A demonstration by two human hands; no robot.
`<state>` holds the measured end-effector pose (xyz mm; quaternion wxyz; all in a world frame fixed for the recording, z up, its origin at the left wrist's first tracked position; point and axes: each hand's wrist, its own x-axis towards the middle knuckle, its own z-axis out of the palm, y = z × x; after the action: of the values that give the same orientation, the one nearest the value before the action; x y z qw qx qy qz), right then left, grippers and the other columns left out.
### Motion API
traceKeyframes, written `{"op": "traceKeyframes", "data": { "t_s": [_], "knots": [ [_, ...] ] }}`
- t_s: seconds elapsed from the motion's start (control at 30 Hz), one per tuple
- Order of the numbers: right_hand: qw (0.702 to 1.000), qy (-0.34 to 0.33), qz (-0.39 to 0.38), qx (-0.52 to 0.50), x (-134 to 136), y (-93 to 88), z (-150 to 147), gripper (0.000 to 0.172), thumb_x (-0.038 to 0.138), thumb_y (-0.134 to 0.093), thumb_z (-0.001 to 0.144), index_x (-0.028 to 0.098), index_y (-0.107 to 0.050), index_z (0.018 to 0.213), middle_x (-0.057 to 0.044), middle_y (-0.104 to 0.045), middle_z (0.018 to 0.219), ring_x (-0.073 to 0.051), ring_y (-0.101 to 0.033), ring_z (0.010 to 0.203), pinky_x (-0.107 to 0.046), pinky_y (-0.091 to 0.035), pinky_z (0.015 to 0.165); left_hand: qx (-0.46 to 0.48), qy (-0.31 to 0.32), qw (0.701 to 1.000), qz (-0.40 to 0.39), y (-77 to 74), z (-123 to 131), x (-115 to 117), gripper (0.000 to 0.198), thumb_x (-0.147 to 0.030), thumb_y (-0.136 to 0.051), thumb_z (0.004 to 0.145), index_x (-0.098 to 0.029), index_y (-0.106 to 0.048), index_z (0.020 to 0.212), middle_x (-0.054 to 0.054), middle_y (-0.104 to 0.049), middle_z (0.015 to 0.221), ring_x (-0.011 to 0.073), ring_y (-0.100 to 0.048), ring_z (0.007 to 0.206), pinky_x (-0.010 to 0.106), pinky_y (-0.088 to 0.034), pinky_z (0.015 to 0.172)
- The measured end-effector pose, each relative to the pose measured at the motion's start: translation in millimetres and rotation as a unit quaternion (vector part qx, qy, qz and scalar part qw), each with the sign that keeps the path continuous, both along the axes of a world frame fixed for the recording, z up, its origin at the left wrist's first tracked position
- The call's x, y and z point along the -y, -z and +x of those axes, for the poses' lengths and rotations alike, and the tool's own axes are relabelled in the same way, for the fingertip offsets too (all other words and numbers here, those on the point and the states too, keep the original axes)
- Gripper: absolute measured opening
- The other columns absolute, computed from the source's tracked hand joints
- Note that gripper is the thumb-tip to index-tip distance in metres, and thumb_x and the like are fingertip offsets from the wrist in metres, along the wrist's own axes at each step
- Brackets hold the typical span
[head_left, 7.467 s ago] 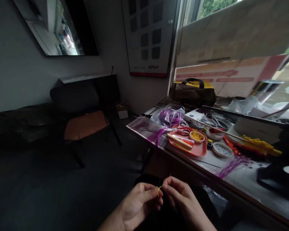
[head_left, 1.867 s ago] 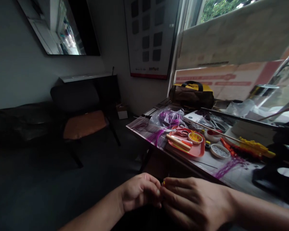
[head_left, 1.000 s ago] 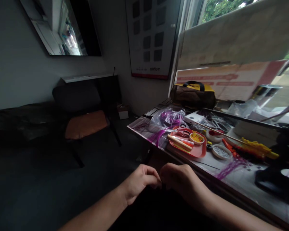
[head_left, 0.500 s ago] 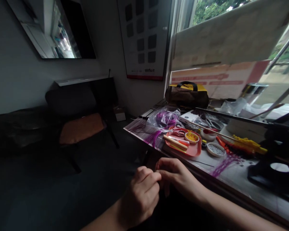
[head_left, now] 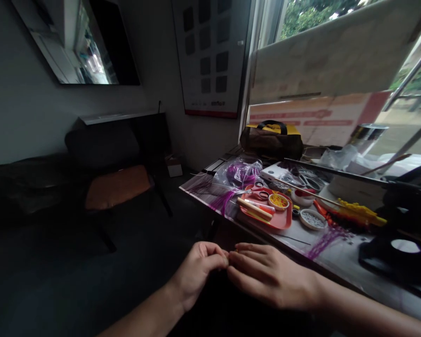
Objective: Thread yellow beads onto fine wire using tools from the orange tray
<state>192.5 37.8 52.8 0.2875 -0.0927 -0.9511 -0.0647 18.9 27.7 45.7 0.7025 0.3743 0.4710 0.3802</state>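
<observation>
My left hand [head_left: 196, 271] and my right hand [head_left: 266, 276] meet fingertip to fingertip below the table's front edge, over something dark in my lap. The left fingers are curled in a pinch. The right fingers lie long and pressed together against the left fingertips. A tiny yellow-orange speck [head_left: 236, 251] shows where the fingertips meet; what it is cannot be made out. The nearest things on the table are a red tray [head_left: 282, 222] with scissors, sticks and a small bowl of yellow rubber bands [head_left: 278, 201].
The table [head_left: 337, 248] carries a plastic bag of purple strands [head_left: 239, 172], a small dish of beads [head_left: 312, 219], yellow and red pieces [head_left: 358, 210], a brown and yellow bag [head_left: 272, 136] and a black object [head_left: 396, 250]. An orange-seated chair [head_left: 115, 185] stands to the left.
The small yellow loop pinched between both hands at first is now hidden but for a speck. In the last half second my right fingers stretched out flat and both hands dropped slightly.
</observation>
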Motion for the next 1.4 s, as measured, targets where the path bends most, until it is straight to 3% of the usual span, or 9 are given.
{"op": "traceKeyframes", "data": {
  "t_s": [0.2,0.37,0.53,0.7,0.87,1.1,1.2,1.3,1.4],
  "knots": [
    [0.998,-0.015,0.053,-0.013,-0.4,4.0,2.9,0.032,0.008,-0.03,0.089,0.002,-0.062,0.093,-0.016,-0.068,0.08,-0.021,-0.065,0.071,-0.036,-0.052,0.078,0.033,0.005,0.998,-0.047,3.7,1.3,1.0,0.007,-0.016,-0.061,0.049,-0.015,-0.054,0.047,-0.004,-0.049,0.048,0.008,-0.041,0.049,0.022,-0.032,0.054],
    [0.977,0.059,-0.182,-0.099,4.1,7.5,-4.5,0.035,0.017,-0.029,0.093,0.012,-0.062,0.083,-0.007,-0.063,0.064,-0.015,-0.058,0.056,-0.026,-0.05,0.057,-0.097,0.004,0.986,0.139,-3.3,1.9,7.5,0.009,-0.014,-0.064,0.06,-0.016,-0.059,0.053,0.001,-0.057,0.069,0.0138,-0.05,0.067,0.025,-0.037,0.066],
    [0.81,0.144,-0.535,-0.193,4.9,5.3,-14.6,0.015,0.023,-0.053,0.081,0.014,-0.062,0.073,0.001,-0.056,0.058,-0.009,-0.051,0.049,-0.018,-0.041,0.046,-0.349,0.012,0.822,0.45,-0.6,-1.5,19.9,0.015,-0.006,-0.052,0.073,-0.018,-0.058,0.065,0.003,-0.048,0.083,0.0161,-0.051,0.08,0.026,-0.042,0.072],
    [0.667,0.113,-0.687,-0.266,4.0,4.4,-20.1,0.02,0.032,-0.06,0.075,0.012,-0.06,0.072,0.003,-0.052,0.053,-0.007,-0.047,0.042,-0.017,-0.037,0.04,-0.407,-0.003,0.671,0.62,13.7,-6.8,22.9,0.019,0.0,-0.046,0.076,-0.016,-0.056,0.076,0.004,-0.047,0.086,0.0157,-0.047,0.08,0.028,-0.043,0.074],
    [0.612,0.09,-0.733,-0.284,1.6,4.3,-23.0,0.03,0.04,-0.066,0.068,0.012,-0.058,0.065,0.004,-0.053,0.047,-0.005,-0.044,0.035,-0.016,-0.036,0.036,-0.414,-0.015,0.592,0.691,14.3,-7.4,18.2,0.018,0.0,-0.046,0.077,-0.015,-0.056,0.081,0.006,-0.053,0.084,0.0167,-0.045,0.078,0.031,-0.042,0.073],
    [0.596,0.088,-0.742,-0.292,0.4,7.2,-26.2,0.032,0.043,-0.065,0.068,0.012,-0.056,0.065,0.004,-0.051,0.047,-0.006,-0.045,0.035,-0.017,-0.038,0.034,-0.416,-0.006,0.576,0.704,15.9,-8.1,20.1,0.022,0.0,-0.047,0.077,-0.017,-0.058,0.085,0.007,-0.068,0.082,0.0175,-0.056,0.077,0.034,-0.038,0.078],
    [0.734,0.143,-0.614,-0.252,4.9,4.8,-21.9,0.022,0.034,-0.052,0.081,0.013,-0.057,0.076,0.001,-0.056,0.054,-0.009,-0.051,0.041,-0.019,-0.044,0.039,-0.384,-0.004,0.654,0.652,9.4,-6.4,17.6,0.021,-0.002,-0.047,0.076,-0.018,-0.061,0.075,0.004,-0.067,0.075,0.0168,-0.056,0.07,0.032,-0.038,0.073],
    [0.947,0.105,-0.268,-0.143,7.8,-1.5,-12.4,0.021,0.015,-0.037,0.088,0.012,-0.057,0.091,-0.005,-0.065,0.067,-0.014,-0.061,0.058,-0.028,-0.053,0.062,-0.271,0.01,0.882,0.385,-1.8,-3.9,12.1,0.012,-0.011,-0.056,0.072,-0.017,-0.06,0.062,0.002,-0.066,0.069,0.0162,-0.056,0.068,0.029,-0.039,0.069],
    [0.999,0.017,0.002,-0.042,6.5,-7.0,-2.7,0.026,0.006,-0.033,0.088,0.008,-0.058,0.094,-0.01,-0.068,0.075,-0.017,-0.065,0.068,-0.034,-0.05,0.083,-0.063,-0.022,0.996,0.056,-7.4,-2.0,6.4,0.006,-0.012,-0.064,0.057,-0.016,-0.06,0.055,-0.001,-0.062,0.062,0.0116,-0.052,0.061,0.022,-0.039,0.062]
  ]
}}
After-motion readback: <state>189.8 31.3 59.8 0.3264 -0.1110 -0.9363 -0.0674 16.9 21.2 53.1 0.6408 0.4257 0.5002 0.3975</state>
